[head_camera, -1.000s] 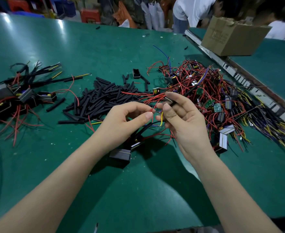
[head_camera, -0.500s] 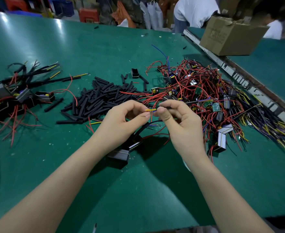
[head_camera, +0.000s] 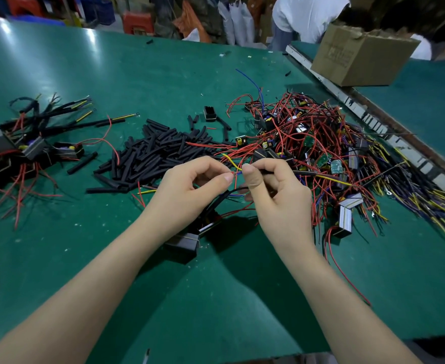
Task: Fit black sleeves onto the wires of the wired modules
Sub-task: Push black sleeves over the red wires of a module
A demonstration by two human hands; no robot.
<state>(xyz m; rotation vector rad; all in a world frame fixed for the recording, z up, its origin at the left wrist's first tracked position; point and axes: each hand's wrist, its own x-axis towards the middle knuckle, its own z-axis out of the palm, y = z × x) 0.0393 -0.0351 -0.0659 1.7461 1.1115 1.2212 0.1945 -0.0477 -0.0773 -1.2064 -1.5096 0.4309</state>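
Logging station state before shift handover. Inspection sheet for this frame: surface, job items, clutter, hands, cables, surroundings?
Surface: green table, scuffed, with glare patches.
Job's things: loose black sleeves piled centre; unsleeved modules tangled at right; sleeved modules at left; current module under the hands.
Clutter: stray sleeve offcuts near the far edge.
Grippers: left hand pinches wire ends; right hand pinches a black sleeve at them.
Cables: red, yellow and blue leads, heavily tangled.
Surroundings: cardboard box on adjacent table; person in white behind.
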